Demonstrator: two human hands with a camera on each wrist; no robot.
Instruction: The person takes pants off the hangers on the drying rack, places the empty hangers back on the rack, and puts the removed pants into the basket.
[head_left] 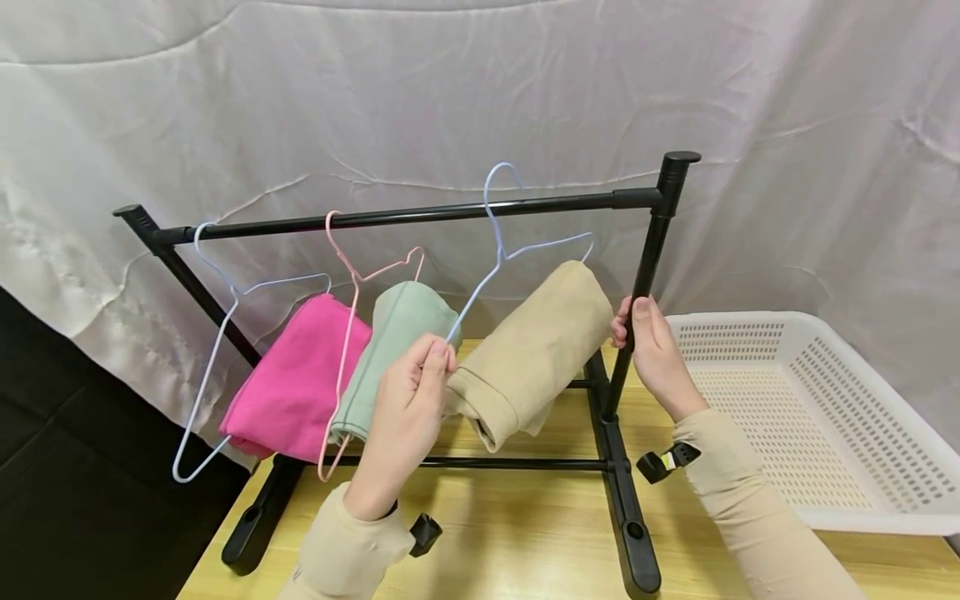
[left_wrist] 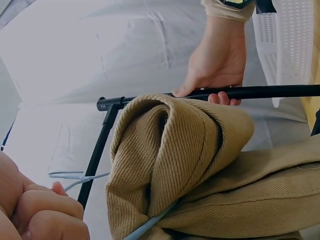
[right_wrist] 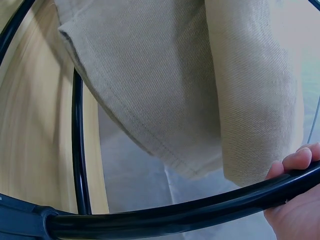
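Observation:
My left hand [head_left: 408, 408] pinches the lower left side of a light blue hanger [head_left: 497, 250], whose hook is up at the rack's top bar. Folded over that hanger are beige trousers [head_left: 536, 354], rolled thick and hanging at a tilt. My right hand [head_left: 660, 354] grips the right upright of the black clothes rack [head_left: 647, 258], its fingers wrapped round the tube beside the beige cloth. In the left wrist view, the beige cloth [left_wrist: 185, 150] fills the middle, with the right hand [left_wrist: 217, 60] on the tube behind it.
Left on the bar hang a pink hanger [head_left: 354, 275] with a mint green garment [head_left: 405, 333] and another blue hanger [head_left: 234, 292] with a magenta garment [head_left: 300, 375]. A white perforated basket [head_left: 795, 400] stands at right on the wooden table [head_left: 517, 533]. Pale fabric [head_left: 450, 83] hangs behind.

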